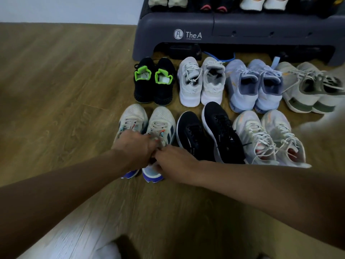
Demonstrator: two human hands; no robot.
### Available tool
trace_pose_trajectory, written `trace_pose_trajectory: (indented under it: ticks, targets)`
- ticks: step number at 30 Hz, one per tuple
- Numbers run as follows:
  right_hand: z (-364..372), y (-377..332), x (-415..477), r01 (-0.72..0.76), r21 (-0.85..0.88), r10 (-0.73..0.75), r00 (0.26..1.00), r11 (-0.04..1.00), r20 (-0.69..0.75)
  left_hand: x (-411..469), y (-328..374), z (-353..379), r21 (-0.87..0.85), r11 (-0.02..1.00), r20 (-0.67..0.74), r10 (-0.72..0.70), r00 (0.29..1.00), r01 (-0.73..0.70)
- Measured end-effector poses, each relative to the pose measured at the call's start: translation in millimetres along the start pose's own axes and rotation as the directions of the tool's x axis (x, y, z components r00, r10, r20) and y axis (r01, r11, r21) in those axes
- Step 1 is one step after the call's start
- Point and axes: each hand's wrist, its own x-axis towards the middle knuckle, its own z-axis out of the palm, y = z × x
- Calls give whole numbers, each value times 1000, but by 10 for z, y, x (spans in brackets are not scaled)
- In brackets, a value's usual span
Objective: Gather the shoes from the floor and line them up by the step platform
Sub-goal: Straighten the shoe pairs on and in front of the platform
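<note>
A dark grey step platform [160, 28] stands at the back. Before it, a row holds a black pair with green lining [154, 81], a white pair [201, 85], a light blue pair [253, 90] and a grey-green pair [308, 94]. A nearer row holds a cream pair with blue heels, a black pair [209, 131] and a white-orange pair [268, 135]. My left hand [134, 148] grips the collar of the left cream sneaker [130, 116]. My right hand [173, 161] grips the heel end of the right cream sneaker [162, 118]. Both hands hide the shoe openings.
More shoes [261, 2] stand on top of the platform. A blue cord [220, 58] and a dark box [184, 51] lie under it. Bare wooden floor [65, 81] stretches left to a pale wall [65, 8]. Something pale and blurred is at the bottom edge.
</note>
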Motion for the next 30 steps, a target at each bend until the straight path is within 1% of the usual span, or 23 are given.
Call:
trace_pose_trajectory:
  ticks: [2,3,5,7,8,10,11,13,14,16,18,20,23,26,30]
  targets:
    - [-134,138,-187,-39,-56,40,999,998,12,123,212,-180,-22,998,-34,50,998,-51]
    - [-188,227,-302,-63,-117,66,998,991,20,176,343,-229,-62,995,-63,71,995,-75]
    - [-268,418,-564,-123,-253,136,990,960,36,276,632,-262,-219,972,-123,61,990,-87]
    - [-303,593,-815,-208,-323,228,973,923,23,380,891,-256,-428,901,-121,18,992,-69]
    - [-311,662,-925,-260,-338,277,961,905,2,439,1010,-242,-507,859,-110,20,994,-73]
    - [-321,788,-1093,-356,-365,370,928,860,-33,544,1228,-198,-561,818,-99,88,991,-128]
    - [-319,854,-1148,-384,-388,406,914,838,-29,582,1325,-170,-551,818,-77,144,987,-163]
    - [-286,980,-1221,-417,-415,467,884,808,23,638,1479,-96,-462,858,22,264,964,-224]
    - [-258,1034,-1244,-433,-400,495,867,808,61,660,1519,-67,-402,880,66,302,951,-252]
    - [-209,1120,-1265,-462,-341,525,842,819,123,712,1514,-40,-323,898,85,341,936,-298]
    - [-171,1169,-1257,-458,-302,508,854,836,111,767,1448,-35,-265,898,72,381,922,-351]
    - [-122,1179,-1251,-420,-259,452,889,870,76,798,1400,-29,-207,897,74,413,908,-391]
    - [64,1078,-1274,-355,-127,364,930,926,55,777,1325,10,-143,897,66,430,900,-418]
    - [244,974,-1300,-327,-51,330,940,944,84,739,1267,57,-106,898,39,432,901,-426]
    - [248,994,-1313,-323,-30,323,946,946,27,718,1314,70,-97,889,55,454,889,-448]
